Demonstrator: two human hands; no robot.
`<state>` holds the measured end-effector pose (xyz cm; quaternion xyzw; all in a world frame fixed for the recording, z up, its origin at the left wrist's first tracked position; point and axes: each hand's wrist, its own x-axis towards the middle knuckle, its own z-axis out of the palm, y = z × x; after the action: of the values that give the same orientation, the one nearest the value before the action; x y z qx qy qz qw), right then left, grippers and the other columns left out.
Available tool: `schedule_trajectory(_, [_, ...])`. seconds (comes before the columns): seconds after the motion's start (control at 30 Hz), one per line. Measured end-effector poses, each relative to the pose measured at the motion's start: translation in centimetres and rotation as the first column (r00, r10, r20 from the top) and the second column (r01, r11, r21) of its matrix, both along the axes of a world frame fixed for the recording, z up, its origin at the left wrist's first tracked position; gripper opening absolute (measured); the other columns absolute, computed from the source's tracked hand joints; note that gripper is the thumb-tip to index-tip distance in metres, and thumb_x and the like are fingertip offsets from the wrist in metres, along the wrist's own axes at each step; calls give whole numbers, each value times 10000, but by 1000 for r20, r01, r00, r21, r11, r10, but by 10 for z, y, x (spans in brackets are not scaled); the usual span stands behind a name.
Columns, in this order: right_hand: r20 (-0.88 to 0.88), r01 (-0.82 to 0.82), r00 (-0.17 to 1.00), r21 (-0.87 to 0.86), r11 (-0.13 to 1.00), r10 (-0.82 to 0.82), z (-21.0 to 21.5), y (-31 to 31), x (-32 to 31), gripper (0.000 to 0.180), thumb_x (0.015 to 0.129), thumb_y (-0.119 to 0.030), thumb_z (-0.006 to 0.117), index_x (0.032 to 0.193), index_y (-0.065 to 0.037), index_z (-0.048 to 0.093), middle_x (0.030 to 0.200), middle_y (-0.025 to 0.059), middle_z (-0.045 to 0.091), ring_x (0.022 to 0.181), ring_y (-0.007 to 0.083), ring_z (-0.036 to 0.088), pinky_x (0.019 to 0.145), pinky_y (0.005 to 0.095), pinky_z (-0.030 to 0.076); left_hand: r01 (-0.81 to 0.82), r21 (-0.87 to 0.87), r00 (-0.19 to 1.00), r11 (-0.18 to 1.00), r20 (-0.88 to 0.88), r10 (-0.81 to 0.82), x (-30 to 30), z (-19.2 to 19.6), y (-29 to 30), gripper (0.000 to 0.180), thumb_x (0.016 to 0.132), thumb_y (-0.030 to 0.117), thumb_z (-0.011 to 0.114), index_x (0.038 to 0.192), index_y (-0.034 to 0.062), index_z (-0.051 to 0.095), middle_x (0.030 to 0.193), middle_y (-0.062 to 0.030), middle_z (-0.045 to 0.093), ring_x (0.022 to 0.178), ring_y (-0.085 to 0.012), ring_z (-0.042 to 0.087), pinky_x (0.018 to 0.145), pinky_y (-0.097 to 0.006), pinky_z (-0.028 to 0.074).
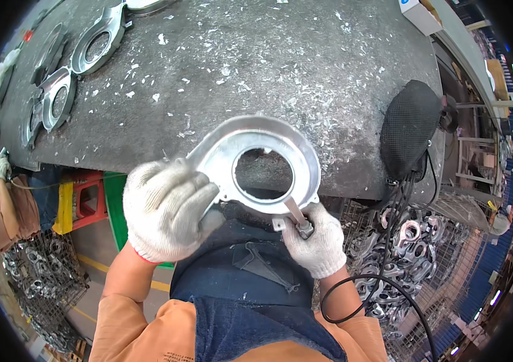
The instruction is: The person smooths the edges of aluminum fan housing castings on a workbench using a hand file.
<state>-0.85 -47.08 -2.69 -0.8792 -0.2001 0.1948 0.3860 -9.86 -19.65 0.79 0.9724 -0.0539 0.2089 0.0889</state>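
A shiny cast-metal housing (223, 166) with a big round opening and a raised curved rim is tilted up over the workbench's near edge. My left hand (172, 208), in a white knit glove, is closed around the housing's left side; its fingers hide that end. My right hand (321, 241), gloved the same way, is closed on a hand tool with a flat metal blade (294, 211). The blade lies against the lower right of the ring near the opening. Most of the tool's handle is hidden inside my fist.
Metal flakes litter the grey workbench (268, 78). Similar housings (96, 48) lie far left. On the right sit a black mesh-covered object (410, 130) with cables and a wire cage of castings (410, 235). A black cable (353, 279) loops by my right forearm. Another person (3, 211) stands left.
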Motion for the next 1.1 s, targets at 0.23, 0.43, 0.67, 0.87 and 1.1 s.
schedule_trajectory(0.23, [141, -21, 990, 13, 1000, 19, 1, 13, 12, 179, 866, -147, 837, 971, -109, 696, 822, 122, 735, 764, 362, 768, 692, 430, 615, 46, -176, 998, 983, 59, -37, 14, 20, 8, 179, 749, 194, 777, 901, 99, 780, 865, -67, 752, 843, -322, 745, 825, -497, 570])
schedule_trajectory(0.43, [-546, -409, 710, 196, 891, 445, 12, -2, 51, 130, 864, -157, 808, 951, -90, 737, 815, 88, 723, 768, 232, 732, 730, 381, 584, 122, -127, 992, 984, -12, -125, 14, 26, 18, 229, 738, 164, 789, 961, 114, 780, 941, -46, 769, 931, -318, 748, 852, -507, 578])
schedule_trajectory(0.67, [-554, -878, 433, -79, 472, 711, 21, -22, 47, 154, 861, -199, 766, 991, -144, 703, 837, 140, 734, 829, 395, 732, 739, 473, 578, 170, -55, 985, 984, -6, -171, 20, 38, 24, 356, 599, 229, 923, 913, 125, 792, 889, -40, 740, 886, -280, 752, 773, -472, 603])
schedule_trajectory(0.87, [-353, -631, 764, -231, 741, 540, 40, -32, 69, 153, 867, -225, 744, 988, -137, 714, 816, 164, 734, 838, 424, 750, 739, 521, 598, 272, 71, 955, 960, -144, -260, 27, 53, 10, 286, 737, 326, 846, 924, 114, 803, 899, -37, 760, 1009, -290, 742, 839, -506, 610])
schedule_trajectory(1.1, [-420, -708, 695, -254, 659, 584, 30, -36, 63, 155, 868, -192, 707, 1007, -127, 727, 843, 171, 750, 848, 425, 752, 747, 521, 597, 434, 218, 883, 874, -294, -365, 31, 80, -8, 396, 677, 281, 817, 957, 4, 770, 853, -97, 725, 951, -303, 718, 744, -487, 581])
